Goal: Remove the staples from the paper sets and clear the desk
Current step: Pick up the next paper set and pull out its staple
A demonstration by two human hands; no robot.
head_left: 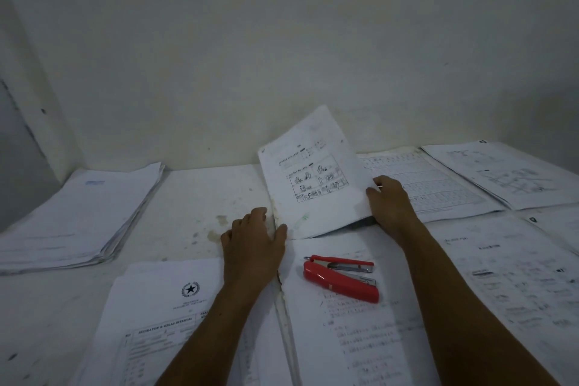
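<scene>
A paper set with cartoon drawings (313,175) stands tilted up off the desk, its top leaning toward the wall. My left hand (253,241) holds its lower left edge, thumb on the front. My right hand (388,200) grips its lower right corner with curled fingers. A red stapler (341,277) lies on a printed paper set (354,332) just in front of the hands. Another set with a star emblem (163,316) lies at the lower left under my left forearm.
A thick stack of papers (78,216) lies at the left by the wall. Several more paper sets (501,172) cover the right side of the white desk (200,197). The wall stands close behind.
</scene>
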